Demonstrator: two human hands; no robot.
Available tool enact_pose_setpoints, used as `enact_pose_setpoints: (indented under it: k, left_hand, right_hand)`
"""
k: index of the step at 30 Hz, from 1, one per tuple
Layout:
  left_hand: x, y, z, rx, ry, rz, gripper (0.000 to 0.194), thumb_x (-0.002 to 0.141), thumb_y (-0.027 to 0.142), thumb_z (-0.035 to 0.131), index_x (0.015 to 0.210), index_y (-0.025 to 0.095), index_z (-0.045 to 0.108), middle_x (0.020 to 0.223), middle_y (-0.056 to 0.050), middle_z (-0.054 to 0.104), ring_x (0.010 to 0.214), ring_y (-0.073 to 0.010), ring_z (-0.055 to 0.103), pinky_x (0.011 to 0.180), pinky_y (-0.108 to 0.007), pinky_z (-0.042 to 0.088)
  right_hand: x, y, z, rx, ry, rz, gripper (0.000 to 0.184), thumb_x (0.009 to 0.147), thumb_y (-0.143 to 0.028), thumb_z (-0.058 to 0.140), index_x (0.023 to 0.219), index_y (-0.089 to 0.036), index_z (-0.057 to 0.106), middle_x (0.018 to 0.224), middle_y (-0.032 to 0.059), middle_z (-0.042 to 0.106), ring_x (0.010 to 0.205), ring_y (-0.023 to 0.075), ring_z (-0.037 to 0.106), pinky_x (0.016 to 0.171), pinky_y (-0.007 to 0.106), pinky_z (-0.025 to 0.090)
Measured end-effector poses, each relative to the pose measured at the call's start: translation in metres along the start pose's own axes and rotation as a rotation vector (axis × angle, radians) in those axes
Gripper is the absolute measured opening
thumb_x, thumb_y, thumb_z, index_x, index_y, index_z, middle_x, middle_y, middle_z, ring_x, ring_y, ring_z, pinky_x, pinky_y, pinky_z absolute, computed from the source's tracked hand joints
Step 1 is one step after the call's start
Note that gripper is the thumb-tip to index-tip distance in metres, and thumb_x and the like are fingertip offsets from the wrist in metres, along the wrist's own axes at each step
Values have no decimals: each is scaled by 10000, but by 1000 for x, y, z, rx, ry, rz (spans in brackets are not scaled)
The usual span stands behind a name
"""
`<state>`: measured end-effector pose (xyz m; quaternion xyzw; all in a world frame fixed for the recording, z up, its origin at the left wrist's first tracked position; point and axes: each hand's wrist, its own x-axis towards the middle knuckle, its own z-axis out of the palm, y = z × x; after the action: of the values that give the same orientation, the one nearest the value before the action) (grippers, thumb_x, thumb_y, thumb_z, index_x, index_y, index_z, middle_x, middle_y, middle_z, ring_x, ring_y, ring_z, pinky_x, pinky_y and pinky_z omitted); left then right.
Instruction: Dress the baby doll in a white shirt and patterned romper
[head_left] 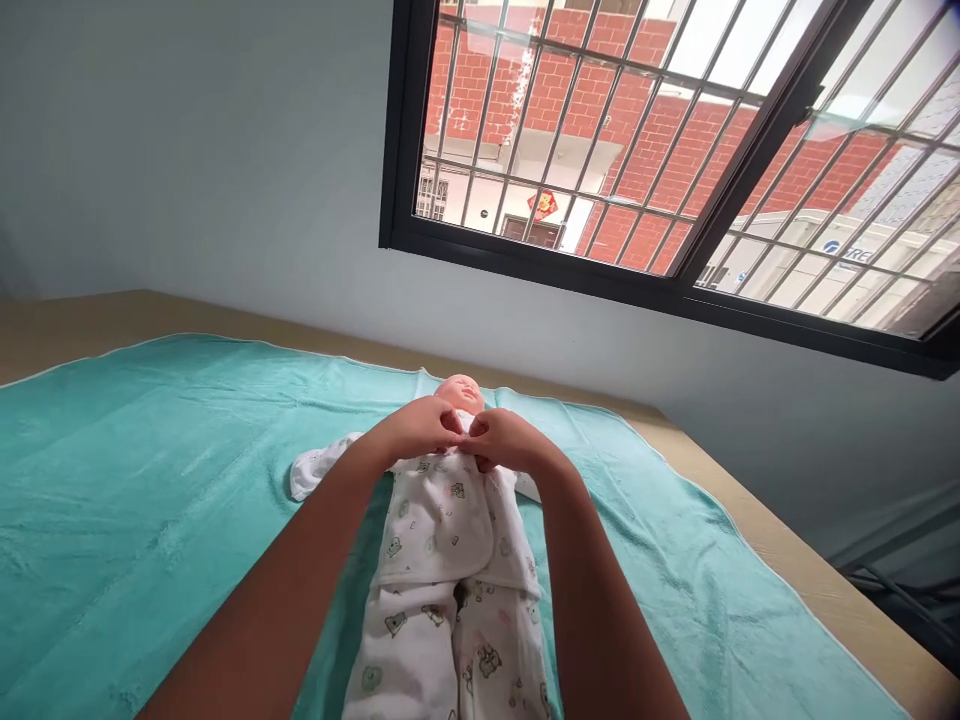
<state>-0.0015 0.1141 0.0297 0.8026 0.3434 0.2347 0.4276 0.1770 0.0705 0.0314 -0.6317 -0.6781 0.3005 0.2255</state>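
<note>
A baby doll (459, 392) lies on its back, dressed in a white baby top (435, 520) with small printed animals and matching trousers (412, 640). At the doll's upper chest, just below its chin, my left hand (421, 428) and my right hand (506, 440) meet. Both hands have their fingers closed in a pinch on the neckline of the top, fingertips nearly touching. The exact bit of cloth or fastening between them is hidden by the fingers. The top's front panels overlap, and one sleeve (319, 470) stretches out to the left.
Under the doll a turquoise blanket (187, 480) with some creases covers most of a tan surface (795, 560). Behind stands a pale wall (225, 150) with a dark-framed, barred window (540, 262). Dark metal bars (900, 600) show at the right edge.
</note>
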Motion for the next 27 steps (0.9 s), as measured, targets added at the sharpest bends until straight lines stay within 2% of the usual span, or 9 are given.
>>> enact_pose_setpoints:
  k: [3, 6, 10, 14, 18, 22, 27]
  left_hand:
    - [1, 0, 4, 46, -24, -5, 285, 665, 282, 638, 412, 209, 527, 446, 19, 485, 451, -115, 371, 470, -272, 223]
    - [2, 0, 6, 63, -51, -22, 304, 703, 371, 658, 465, 206, 567, 436, 26, 458, 437, -112, 368, 457, -264, 222]
    - [-1, 5, 7, -32, -31, -37, 354, 688, 443, 704, 483, 199, 549, 453, 31, 459, 444, -100, 368, 444, -243, 240]
    - [-5, 9, 6, -259, 4, -77, 334, 666, 392, 705, 480, 193, 511, 480, 22, 504, 464, -98, 398, 461, -229, 302]
    - [-4, 9, 7, -290, 15, -104, 257, 642, 319, 701, 496, 194, 530, 484, 25, 512, 461, -93, 401, 453, -223, 321]
    - [0, 8, 11, -292, 71, -140, 126, 611, 249, 703, 594, 191, 593, 515, 34, 534, 466, -95, 435, 448, -218, 317]
    - [1, 7, 11, -402, 99, -165, 116, 618, 206, 696, 666, 183, 593, 504, 51, 513, 464, -86, 421, 473, -219, 319]
  right_hand:
    - [1, 17, -6, 220, -81, -15, 290, 704, -397, 785, 618, -183, 608, 629, 35, 662, 572, 182, 632, 517, 269, 439]
    - [2, 32, -8, 421, -145, -15, 304, 706, -431, 801, 704, -173, 642, 676, 22, 645, 639, 164, 637, 607, 272, 498]
    - [2, 41, -3, 629, -168, -28, 302, 681, -381, 838, 728, -153, 644, 636, -10, 586, 602, 108, 565, 584, 226, 469]
    - [3, 46, 2, 868, -181, -38, 316, 659, -356, 858, 750, -146, 640, 611, -35, 550, 541, 66, 493, 515, 185, 399]
    - [5, 50, 4, 923, -158, -23, 311, 664, -360, 853, 782, -153, 652, 634, -23, 581, 557, 65, 515, 505, 163, 401]
    - [7, 51, 4, 912, -151, -12, 288, 674, -335, 846, 781, -148, 656, 629, -13, 596, 559, 68, 534, 501, 151, 411]
    - [7, 51, 5, 935, -140, -4, 291, 705, -348, 825, 809, -143, 647, 611, -19, 593, 536, 61, 545, 503, 144, 430]
